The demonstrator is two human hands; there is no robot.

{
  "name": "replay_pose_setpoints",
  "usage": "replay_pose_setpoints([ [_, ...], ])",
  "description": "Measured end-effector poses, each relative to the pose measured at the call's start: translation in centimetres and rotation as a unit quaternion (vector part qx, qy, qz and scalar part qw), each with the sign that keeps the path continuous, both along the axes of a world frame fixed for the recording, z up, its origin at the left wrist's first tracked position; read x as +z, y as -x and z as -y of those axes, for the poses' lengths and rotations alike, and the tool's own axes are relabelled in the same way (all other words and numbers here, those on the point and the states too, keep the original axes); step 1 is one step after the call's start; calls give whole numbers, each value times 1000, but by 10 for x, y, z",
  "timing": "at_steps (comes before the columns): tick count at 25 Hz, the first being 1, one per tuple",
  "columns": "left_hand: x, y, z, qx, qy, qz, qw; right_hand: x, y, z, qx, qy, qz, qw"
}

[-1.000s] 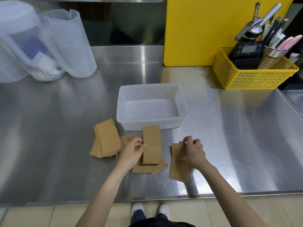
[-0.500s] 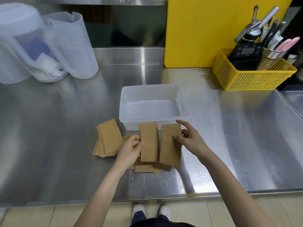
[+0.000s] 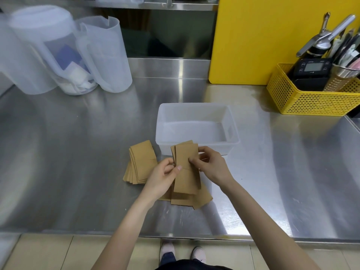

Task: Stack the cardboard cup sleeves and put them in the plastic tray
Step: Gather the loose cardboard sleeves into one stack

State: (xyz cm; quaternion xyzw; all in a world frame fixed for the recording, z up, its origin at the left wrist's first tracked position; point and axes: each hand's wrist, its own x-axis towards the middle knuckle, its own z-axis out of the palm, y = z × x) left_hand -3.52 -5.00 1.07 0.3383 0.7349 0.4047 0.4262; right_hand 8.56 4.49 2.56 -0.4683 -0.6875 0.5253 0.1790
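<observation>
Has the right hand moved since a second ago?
Yes. The right hand has moved left and toward the tray, bringing its sleeve onto the one in the left hand.

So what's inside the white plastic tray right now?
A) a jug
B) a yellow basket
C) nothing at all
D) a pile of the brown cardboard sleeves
C: the plastic tray shows only its bare white bottom, while the sleeves are outside it, some held between the left hand and right hand, and a stack of sleeves lies on the counter beside it.
</observation>
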Motion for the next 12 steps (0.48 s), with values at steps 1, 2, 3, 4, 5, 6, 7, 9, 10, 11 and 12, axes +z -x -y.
replay_pose_setpoints([
  [1,-1,2,1,1,-3,2,1000,0,3,0,3,-5,3,1000],
  [2,-2,3,2,2,-10,6,1000,0,4,0,7,-10,7,1000],
  [3,-1,3,2,2,-13,6,1000,0,6,0,13,-14,13,1000],
  [4,0,4,3,4,-17,6,1000,-1,6,-1,19,-18,17,1000],
  [5,1,5,4,8,-20,3,1000,-2,7,-1,23,-18,17,999],
  [6,2,7,5,16,-21,-5,1000,-3,8,-1,21,-13,11,1000],
  [7,4,9,6,31,-21,-13,999,-4,8,0,14,-2,1,1000],
  [9,4,20,9,63,-29,-21,997,-7,8,-2,2,10,-2,1000],
  [10,5,26,11,78,-36,-21,996,-10,8,-3,7,1,17,1000],
  [11,6,31,13,89,-44,-20,995,-14,8,-4,20,-17,44,999],
  [12,6,36,15,100,-51,-20,993,-18,9,-4,42,-36,76,996],
])
